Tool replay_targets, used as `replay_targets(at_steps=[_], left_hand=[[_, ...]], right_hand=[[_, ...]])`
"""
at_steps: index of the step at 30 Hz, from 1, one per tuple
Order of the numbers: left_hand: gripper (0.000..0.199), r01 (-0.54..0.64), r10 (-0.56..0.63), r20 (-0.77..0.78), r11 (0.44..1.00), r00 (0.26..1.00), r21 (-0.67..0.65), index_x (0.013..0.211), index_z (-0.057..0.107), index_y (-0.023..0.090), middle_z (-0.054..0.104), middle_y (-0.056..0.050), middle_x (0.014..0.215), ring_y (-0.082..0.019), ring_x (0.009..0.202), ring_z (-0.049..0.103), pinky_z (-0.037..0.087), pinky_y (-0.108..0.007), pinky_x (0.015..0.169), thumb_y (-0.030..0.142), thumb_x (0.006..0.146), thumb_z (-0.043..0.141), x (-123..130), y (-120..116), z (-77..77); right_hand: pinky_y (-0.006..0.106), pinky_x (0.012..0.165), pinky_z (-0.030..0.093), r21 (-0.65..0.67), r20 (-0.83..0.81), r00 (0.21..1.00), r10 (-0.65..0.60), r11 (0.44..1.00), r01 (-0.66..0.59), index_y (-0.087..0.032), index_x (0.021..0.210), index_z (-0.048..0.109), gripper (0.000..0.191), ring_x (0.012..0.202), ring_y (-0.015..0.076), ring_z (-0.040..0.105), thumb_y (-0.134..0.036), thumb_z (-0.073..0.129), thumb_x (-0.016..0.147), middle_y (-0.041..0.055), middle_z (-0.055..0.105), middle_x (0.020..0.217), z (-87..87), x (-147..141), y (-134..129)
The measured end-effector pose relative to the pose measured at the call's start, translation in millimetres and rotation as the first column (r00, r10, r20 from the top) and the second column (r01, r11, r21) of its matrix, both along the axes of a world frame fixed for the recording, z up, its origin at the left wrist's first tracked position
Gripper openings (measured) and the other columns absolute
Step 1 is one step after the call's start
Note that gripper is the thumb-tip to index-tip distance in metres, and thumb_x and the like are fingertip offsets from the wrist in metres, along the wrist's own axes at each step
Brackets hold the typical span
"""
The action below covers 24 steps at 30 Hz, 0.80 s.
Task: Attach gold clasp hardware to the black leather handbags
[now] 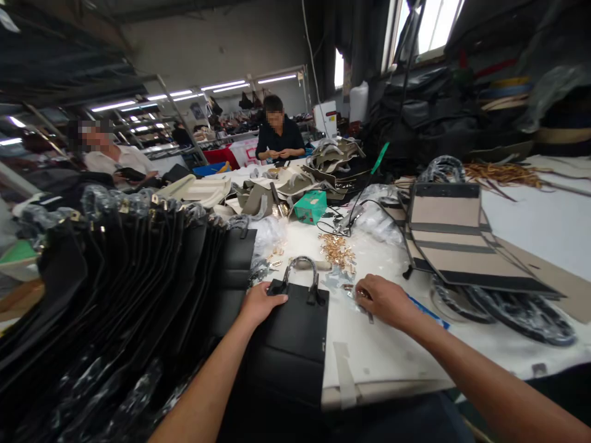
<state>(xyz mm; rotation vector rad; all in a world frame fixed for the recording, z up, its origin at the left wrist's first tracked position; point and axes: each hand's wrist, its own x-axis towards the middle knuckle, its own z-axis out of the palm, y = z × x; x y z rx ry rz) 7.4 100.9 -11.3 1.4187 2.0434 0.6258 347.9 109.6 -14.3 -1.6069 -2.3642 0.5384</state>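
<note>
My left hand (pixel 262 304) grips the top edge of a black handbag panel (pixel 292 335), its thumb lying on the front and its other fingers out of sight. A plastic-wrapped handle (pixel 300 261) stands up from that panel's top edge. To the right, my right hand (pixel 381 299) is low over the white table (pixel 369 363), its fingers curled together. Something small and shiny shows at those fingertips, too hidden to name. Just beyond the hands lies a pile of small gold metal fittings (pixel 338 251).
Many black bag panels (pixel 138 277) stand packed together at the left. A green box (pixel 311 207) sits beyond the fittings. Beige-and-black panels (pixel 462 234) are stacked at the right, above wrapped handles (pixel 521 314). Two people (pixel 281 135) sit across the table.
</note>
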Motion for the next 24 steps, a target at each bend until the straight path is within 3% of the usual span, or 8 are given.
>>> replay_targets(at_steps=[3, 6, 11, 14, 16, 20, 24], left_hand=[[0.038, 0.026, -0.034, 0.262, 0.999, 0.964, 0.032, 0.094, 0.070, 0.015, 0.076, -0.007, 0.091, -0.028, 0.085, 0.071, 0.054, -0.034, 0.073, 0.040, 0.065, 0.072, -5.0, -11.9, 5.3], [0.039, -0.009, -0.037, 0.427, 0.994, 0.904, 0.105, 0.098, 0.069, 0.015, 0.076, -0.007, 0.092, -0.026, 0.084, 0.070, 0.054, -0.033, 0.074, 0.039, 0.067, 0.072, -9.6, -22.2, 12.2], [0.038, -0.143, -0.011, 0.496, 0.951, 0.868, 0.272, 0.093, 0.068, 0.014, 0.074, -0.007, 0.088, -0.025, 0.083, 0.068, 0.051, -0.032, 0.073, 0.042, 0.069, 0.074, -16.1, -22.1, 39.7], [0.039, -0.258, 0.035, 0.496, 0.885, 0.867, 0.388, 0.094, 0.067, 0.015, 0.073, -0.006, 0.090, -0.024, 0.086, 0.066, 0.050, -0.031, 0.075, 0.046, 0.072, 0.072, -19.3, -16.4, 62.6], [0.037, -0.339, 0.082, 0.497, 0.825, 0.864, 0.452, 0.094, 0.066, 0.016, 0.072, -0.005, 0.089, -0.022, 0.086, 0.066, 0.050, -0.031, 0.076, 0.047, 0.074, 0.070, -19.8, -12.8, 72.3], [0.039, -0.460, 0.171, 0.518, 0.731, 0.838, 0.504, 0.104, 0.064, 0.015, 0.072, -0.008, 0.092, -0.022, 0.086, 0.067, 0.051, -0.033, 0.078, 0.042, 0.076, 0.070, -17.3, -7.8, 68.6], [0.052, -0.495, 0.213, 0.495, 0.667, 0.843, 0.557, 0.128, 0.056, 0.020, 0.068, -0.011, 0.118, -0.023, 0.105, 0.065, 0.048, -0.036, 0.094, 0.030, 0.078, 0.069, -16.9, -9.0, 51.2]], right_hand=[[0.025, 0.061, 0.033, -0.058, -0.057, 0.998, 0.019, 0.998, -0.022, -0.020, 0.086, 0.066, 0.014, 0.068, 0.0148, 0.055, -0.016, 0.054, 0.080, 0.0009, 0.065, 0.078, 4.1, 0.0, 0.5], [0.025, 0.060, 0.036, -0.156, -0.286, 0.958, 0.002, 0.987, -0.049, -0.019, 0.084, 0.065, 0.012, 0.064, 0.0146, 0.055, -0.023, 0.053, 0.083, -0.0005, 0.064, 0.071, 14.0, -4.1, -1.5], [0.028, 0.070, 0.045, -0.283, -0.691, 0.719, -0.076, 0.943, -0.173, -0.018, 0.109, 0.067, 0.034, 0.080, 0.0188, 0.061, -0.039, 0.062, 0.083, 0.0026, 0.069, 0.088, 35.4, -49.6, -14.8], [0.030, 0.077, 0.046, -0.221, -0.783, 0.622, -0.013, 0.940, -0.259, -0.021, 0.102, 0.070, 0.029, 0.087, 0.0210, 0.062, -0.042, 0.062, 0.084, 0.0027, 0.071, 0.093, 49.2, -88.6, -24.9], [0.029, 0.076, 0.046, -0.151, -0.812, 0.583, 0.024, 0.956, -0.251, -0.021, 0.096, 0.070, 0.025, 0.086, 0.0203, 0.061, -0.042, 0.060, 0.086, 0.0018, 0.070, 0.093, 58.2, -110.2, -28.9], [0.027, 0.068, 0.044, -0.056, -0.814, 0.576, 0.069, 0.979, -0.196, -0.022, 0.091, 0.066, 0.024, 0.078, 0.0179, 0.059, -0.043, 0.056, 0.089, -0.0001, 0.067, 0.084, 66.5, -138.2, -26.2], [0.029, 0.074, 0.044, -0.026, -0.814, 0.572, 0.104, 0.976, -0.216, -0.021, 0.088, 0.067, 0.024, 0.081, 0.0197, 0.061, -0.044, 0.058, 0.086, 0.0010, 0.068, 0.086, 50.5, -155.6, -17.0]])
